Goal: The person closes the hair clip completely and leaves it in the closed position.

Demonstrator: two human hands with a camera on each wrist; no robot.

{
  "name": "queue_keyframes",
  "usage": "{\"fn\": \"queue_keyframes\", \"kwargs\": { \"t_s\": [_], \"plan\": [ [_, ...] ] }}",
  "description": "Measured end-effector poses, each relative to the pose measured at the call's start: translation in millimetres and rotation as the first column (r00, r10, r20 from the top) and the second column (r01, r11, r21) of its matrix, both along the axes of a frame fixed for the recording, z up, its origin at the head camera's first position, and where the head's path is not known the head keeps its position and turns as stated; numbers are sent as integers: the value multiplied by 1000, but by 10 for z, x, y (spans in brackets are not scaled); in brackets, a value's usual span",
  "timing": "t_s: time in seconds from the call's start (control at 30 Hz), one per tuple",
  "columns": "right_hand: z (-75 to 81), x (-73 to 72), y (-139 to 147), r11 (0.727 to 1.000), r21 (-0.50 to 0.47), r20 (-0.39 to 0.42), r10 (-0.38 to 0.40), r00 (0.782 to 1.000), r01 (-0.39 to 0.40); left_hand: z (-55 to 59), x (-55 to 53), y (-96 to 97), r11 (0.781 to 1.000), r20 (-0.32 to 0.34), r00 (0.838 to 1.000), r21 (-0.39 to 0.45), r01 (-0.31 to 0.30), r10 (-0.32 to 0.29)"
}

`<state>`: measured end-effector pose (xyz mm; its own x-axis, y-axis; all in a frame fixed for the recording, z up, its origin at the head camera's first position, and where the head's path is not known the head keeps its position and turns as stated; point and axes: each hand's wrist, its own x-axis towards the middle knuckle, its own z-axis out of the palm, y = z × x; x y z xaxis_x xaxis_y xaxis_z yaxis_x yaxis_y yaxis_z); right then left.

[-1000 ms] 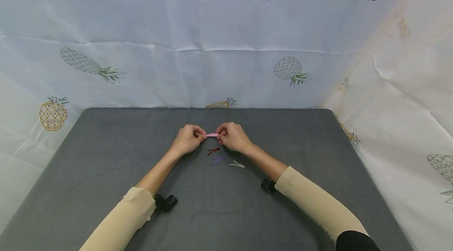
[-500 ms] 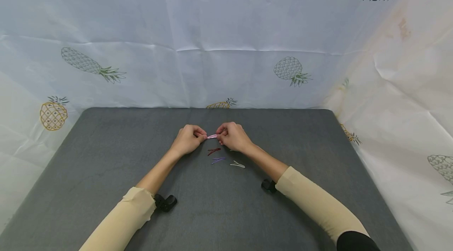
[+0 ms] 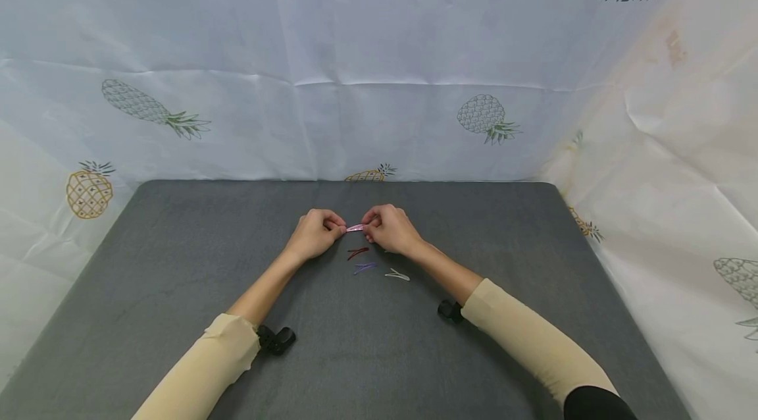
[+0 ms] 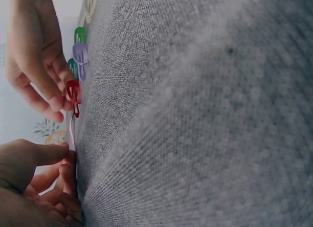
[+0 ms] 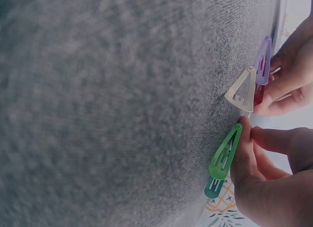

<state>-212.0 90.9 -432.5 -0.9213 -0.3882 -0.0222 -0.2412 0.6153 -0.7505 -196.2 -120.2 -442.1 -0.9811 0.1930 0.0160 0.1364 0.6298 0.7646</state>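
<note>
Both hands meet over the far middle of the grey table. Between them is a pink snap hair clip [image 3: 354,228], pinched at its left end by my left hand [image 3: 316,234] and at its right end by my right hand [image 3: 393,230]. The fingertips cover both its ends. Just nearer lie a red hair clip [image 3: 358,253], a purple hair clip [image 3: 364,268] and a cream hair clip [image 3: 398,274], their arms spread. The right wrist view also has a light green hair clip [image 5: 226,152] and a dark green hair clip [image 5: 213,188] beside my right hand; in the head view that hand largely hides them.
A grey cloth covers the table [image 3: 367,354], whose far edge meets a white pineapple-print curtain [image 3: 379,31]. More curtain hangs at both sides. Black wrist mounts [image 3: 276,340] sit below the sleeves, just above the table.
The pink hair clip has tilted slightly, its left end a little lower than a second ago. Both hands keep nearly the same place and grip. The clips on the table have not moved.
</note>
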Motion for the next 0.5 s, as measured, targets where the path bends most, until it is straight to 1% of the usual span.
{"fn": "queue_keyframes", "kwargs": {
  "t_s": [0.17, 0.37, 0.5],
  "plan": [
    [-6, 1, 9, 1000, 1, -5, 7, 1000, -7, -4, 2, -2, 1000, 3, 1000, 6, 6, -6],
    [-4, 7, 12, 1000, -2, -14, 9, 1000, -9, 14, 17, -5, 1000, 13, 1000, 14, 9, -10],
    [-1, 10, 9, 1000, -7, -13, 13, 1000, -13, 24, 28, -8, 1000, 8, 1000, 12, 10, -10]
  ]
}}
